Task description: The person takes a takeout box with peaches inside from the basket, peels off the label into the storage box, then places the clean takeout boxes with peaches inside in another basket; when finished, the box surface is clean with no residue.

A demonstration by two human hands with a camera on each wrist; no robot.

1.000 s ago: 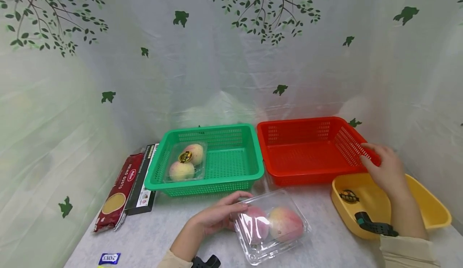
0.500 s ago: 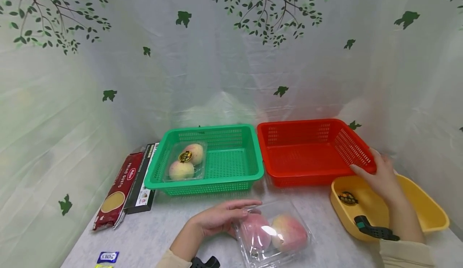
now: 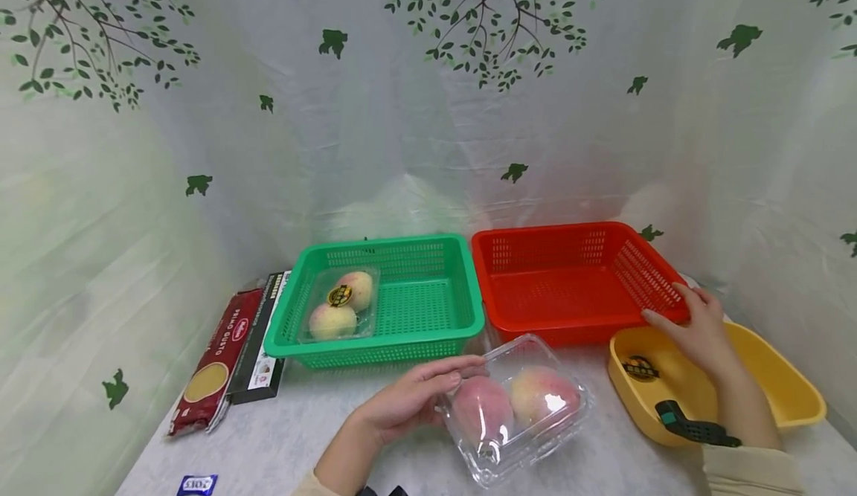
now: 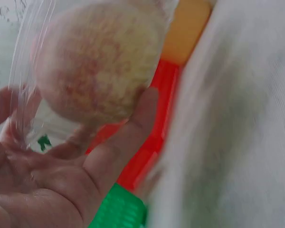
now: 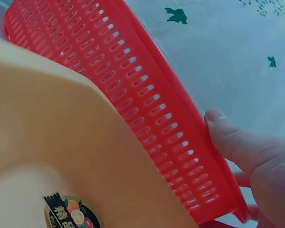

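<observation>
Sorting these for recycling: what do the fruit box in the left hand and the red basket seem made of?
Fruit box: thin clear plastic, apparently; glossy glare, peaches visible through it. Red basket: looks like rigid moulded plastic, matte, with rows of slotted holes in its walls.

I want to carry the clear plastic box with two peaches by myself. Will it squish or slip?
The clear plastic clamshell box looks thin and shiny, so it probably flexes and may slip. The two round peaches inside could roll and shift the weight. The left hand grips just one end; supporting it underneath seems safer.
</observation>
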